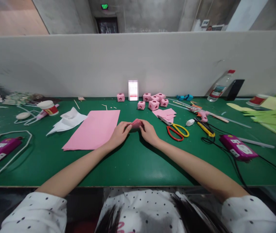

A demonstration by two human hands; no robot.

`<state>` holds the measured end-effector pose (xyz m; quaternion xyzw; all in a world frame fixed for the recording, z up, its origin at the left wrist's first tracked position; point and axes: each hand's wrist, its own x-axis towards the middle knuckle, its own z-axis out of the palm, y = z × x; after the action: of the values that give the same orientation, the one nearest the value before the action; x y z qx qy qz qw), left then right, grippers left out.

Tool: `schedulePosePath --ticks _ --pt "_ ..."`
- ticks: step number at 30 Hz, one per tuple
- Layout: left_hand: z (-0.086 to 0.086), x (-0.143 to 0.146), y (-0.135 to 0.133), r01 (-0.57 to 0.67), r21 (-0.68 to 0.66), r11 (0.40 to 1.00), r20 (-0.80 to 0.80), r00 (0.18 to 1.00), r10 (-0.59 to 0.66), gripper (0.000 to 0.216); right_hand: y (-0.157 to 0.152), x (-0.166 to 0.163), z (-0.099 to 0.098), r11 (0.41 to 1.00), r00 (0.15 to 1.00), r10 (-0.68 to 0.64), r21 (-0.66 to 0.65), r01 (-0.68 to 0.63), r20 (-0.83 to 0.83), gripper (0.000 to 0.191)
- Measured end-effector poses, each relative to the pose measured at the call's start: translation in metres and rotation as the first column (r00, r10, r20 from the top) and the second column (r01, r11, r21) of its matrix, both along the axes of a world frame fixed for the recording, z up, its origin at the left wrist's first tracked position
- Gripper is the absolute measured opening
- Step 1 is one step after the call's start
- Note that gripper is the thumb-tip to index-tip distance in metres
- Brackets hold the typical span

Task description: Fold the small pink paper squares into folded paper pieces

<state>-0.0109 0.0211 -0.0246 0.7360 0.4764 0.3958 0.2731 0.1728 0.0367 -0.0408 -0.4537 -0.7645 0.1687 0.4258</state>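
Observation:
A small folded piece of pink paper [136, 123] is held between both hands above the green table. My left hand [120, 133] pinches its left side with thumb and fingers. On the opposite side, my right hand [149, 132] grips it in the same way. Part of the paper is covered by the fingers, so its full shape is hidden. Left of my left hand lies a stack of pink sheets [95, 129]. To the right of my right hand are small pink paper pieces [167, 114] and scissors [178, 131] with red and yellow handles.
Several folded pink paper cubes [154, 104] stand near the partition beside a lit phone [133, 90]. At right lie a glue gun [202, 115], a yellow cutter [205, 129], a purple power strip [238, 147] and cables. White crumpled paper [68, 119] and a paper cup [48, 107] are at left.

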Motion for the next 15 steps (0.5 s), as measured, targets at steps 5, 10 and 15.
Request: schedulePosePath --ticks 5,10,15 --pt "-0.010 0.004 0.002 -0.023 0.195 0.980 -0.540 0.832 0.127 0.057 -0.002 -0.003 0.001 0.998 0.982 0.063 0.004 -0.065 0.177 0.048" --pt "-0.014 0.006 0.002 0.000 0.143 0.990 -0.645 0.759 0.093 0.052 -0.013 -0.004 0.002 1.000 0.976 -0.023 0.011 0.021 0.219 0.054" --pt "-0.015 0.004 0.003 0.039 0.143 0.989 -0.602 0.797 0.056 0.052 -0.023 -0.003 0.004 0.996 0.976 -0.092 0.003 0.093 0.200 0.081"
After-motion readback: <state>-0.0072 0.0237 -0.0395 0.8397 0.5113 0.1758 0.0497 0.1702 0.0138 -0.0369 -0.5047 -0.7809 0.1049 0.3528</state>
